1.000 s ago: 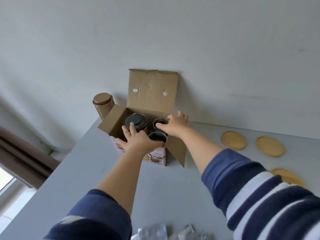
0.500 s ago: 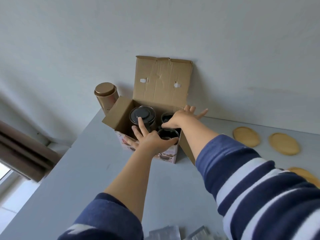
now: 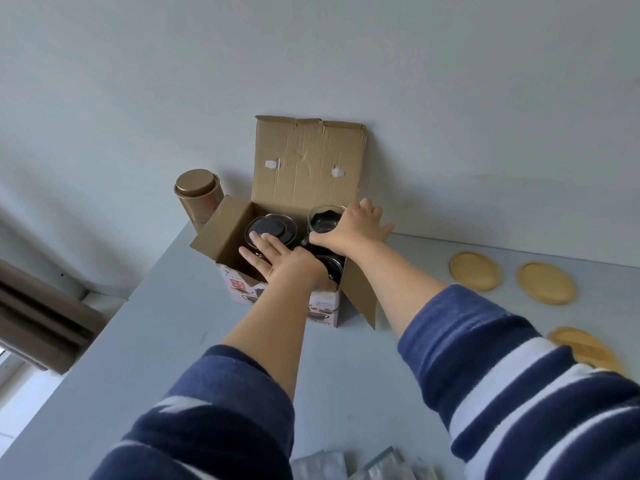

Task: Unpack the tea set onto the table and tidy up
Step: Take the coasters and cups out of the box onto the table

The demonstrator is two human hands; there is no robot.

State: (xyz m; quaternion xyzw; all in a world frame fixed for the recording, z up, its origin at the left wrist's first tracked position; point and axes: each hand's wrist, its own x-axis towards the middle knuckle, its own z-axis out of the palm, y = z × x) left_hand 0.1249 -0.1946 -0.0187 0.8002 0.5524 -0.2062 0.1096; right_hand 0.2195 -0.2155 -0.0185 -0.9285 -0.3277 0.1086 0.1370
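Glass, clear and thin-walled: a cup (image 3: pixel 325 220) stood risen above the back right corner of the cardboard box (image 3: pixel 277 244), which sat on the grey bench (image 3: pixel 166 334) against the wall. My right hand (image 3: pixel 349 230) was wrapped around the cup's side, thumb toward me, fingers (image 3: pixel 369 207) curled round the far wall, gripping it. My left hand (image 3: pixel 284 265) lay flat and spread over the box's near edge, holding nothing, seemingly steadying the carton.

Inside the box: a glass teapot with a black lid (image 3: pixel 272 230) at left, and a second cup (image 3: pixel 330 266) near right, partly under my wrist.

Handling, as I judged it: the cup would be light but slippery and fragile, so a full wrap round the body beat a pinch at the rim. The teapot looked heavier; best taken by the body or handle, not the lid, which might come loose. Its handle was hidden.

Three wooden coasters (image 3: pixel 473 270) lay well apart to the right. A gold tin (image 3: pixel 198 199) stood behind the left flap. Foil packets (image 3: pixel 346 465) lay at the near edge.
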